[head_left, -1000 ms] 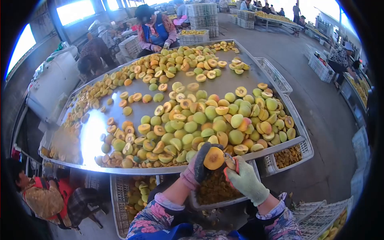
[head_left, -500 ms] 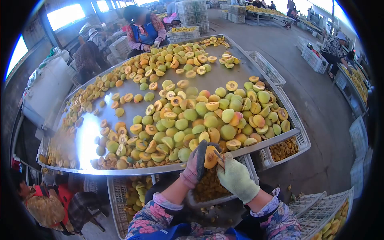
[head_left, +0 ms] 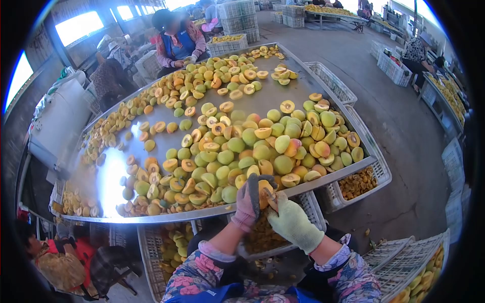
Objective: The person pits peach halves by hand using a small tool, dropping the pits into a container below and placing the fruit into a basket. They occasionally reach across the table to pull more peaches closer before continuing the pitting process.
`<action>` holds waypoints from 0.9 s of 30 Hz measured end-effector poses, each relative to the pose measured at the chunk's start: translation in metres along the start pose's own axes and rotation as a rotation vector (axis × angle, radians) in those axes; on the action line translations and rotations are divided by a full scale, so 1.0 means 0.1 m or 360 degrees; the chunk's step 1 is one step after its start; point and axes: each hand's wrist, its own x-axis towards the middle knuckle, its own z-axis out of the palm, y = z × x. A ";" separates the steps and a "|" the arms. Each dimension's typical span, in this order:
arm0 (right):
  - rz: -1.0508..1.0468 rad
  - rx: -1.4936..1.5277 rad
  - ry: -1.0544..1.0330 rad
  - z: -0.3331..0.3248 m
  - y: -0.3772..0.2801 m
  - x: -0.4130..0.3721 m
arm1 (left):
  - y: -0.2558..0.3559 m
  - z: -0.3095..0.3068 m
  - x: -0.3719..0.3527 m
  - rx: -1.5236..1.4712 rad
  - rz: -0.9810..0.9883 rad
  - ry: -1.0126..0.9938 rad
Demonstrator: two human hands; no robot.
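Note:
My left hand (head_left: 247, 204), in a pink and dark grey glove, grips a yellow peach half (head_left: 264, 193) just beyond the near edge of the metal table (head_left: 328, 178). A pale green glove covers my right hand (head_left: 297, 224), whose fingers are closed on a small thin tool (head_left: 273, 201). The tool's tip meets the cut face of the peach half; its exact shape is mostly hidden. Beyond both hands, a large heap of green and yellow peach halves (head_left: 235, 145) covers the near part of the table.
Below the table's near edge stand crates (head_left: 147, 260) of fruit and a crate (head_left: 331, 197) of brownish pieces. Stacked crates (head_left: 404, 270) lean at lower right. A co-worker (head_left: 177, 40) handles fruit across the table; another person (head_left: 63, 257) sits at lower left.
The peach half is turned more edge-on to me, with less of its cut face showing. My right hand has shifted slightly left and down. The whole view has moved slightly.

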 end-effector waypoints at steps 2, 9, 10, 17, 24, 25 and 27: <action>0.0014 -0.0054 -0.0003 -0.03 -0.04 -0.02 | -0.02 0.02 -0.01 -0.0039 -0.0088 -0.0041; 0.0036 -0.0206 -0.0034 -0.06 -0.01 -0.05 | -0.04 -0.04 0.10 -0.0043 0.0031 -0.0325; 0.0038 -0.0204 -0.0031 -0.05 0.02 -0.04 | -0.13 0.02 0.03 -0.0043 0.0034 -0.0329; 0.0049 -0.0063 -0.0197 -0.12 -0.01 -0.05 | -0.47 0.09 -0.07 0.0086 0.0057 -0.0271; 0.0189 0.0357 -0.0443 -0.06 0.13 -0.02 | -0.36 -0.01 0.01 -0.0707 -0.0358 -0.0570; 0.0190 0.0358 -0.0443 -0.09 0.12 -0.01 | -0.31 -0.02 0.00 -0.0706 -0.0359 -0.0571; 0.0671 0.0902 -0.0775 -0.28 -0.06 0.01 | -0.05 -0.08 0.05 -0.0832 -0.0691 -0.0451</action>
